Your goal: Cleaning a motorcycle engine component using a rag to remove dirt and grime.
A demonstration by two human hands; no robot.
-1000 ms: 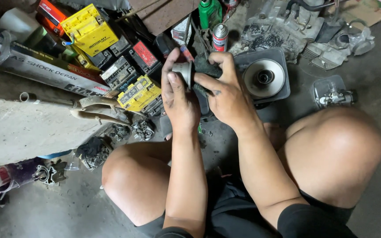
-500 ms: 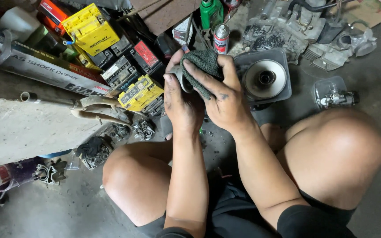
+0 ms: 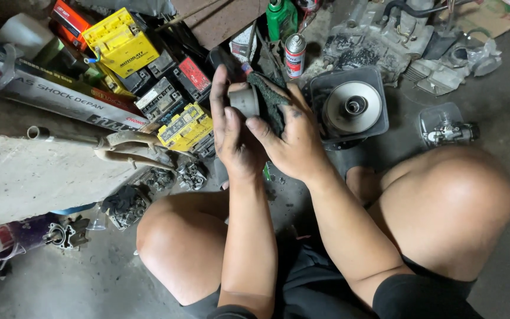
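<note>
Grimy concrete workshop floor, parts everywhere; we're seated on it, both knees up either side of the work.

Our left hand is closed round a small grey cylindrical metal part, fingers up along its far side, thumb on the near side. Our right hand presses a dark greasy rag against the right side of that part, fingers curled over the cloth, thumb touching the left palm. Part and rag sit together between the two hands, held up above the floor between our knees.

Just right of the grip: a black plastic tray holding a round silver pulley-like disc. Further right, a small carburettor-like piece in a clear bag.

Just left of the grip: yellow battery, with grey and black batteries beside it. Below-left, small dirty cast metal parts on the floor.

Beyond the grip: red-and-white spray can, green bottle, and an engine block. Far left: a larger yellow battery and a long printed box.
</note>
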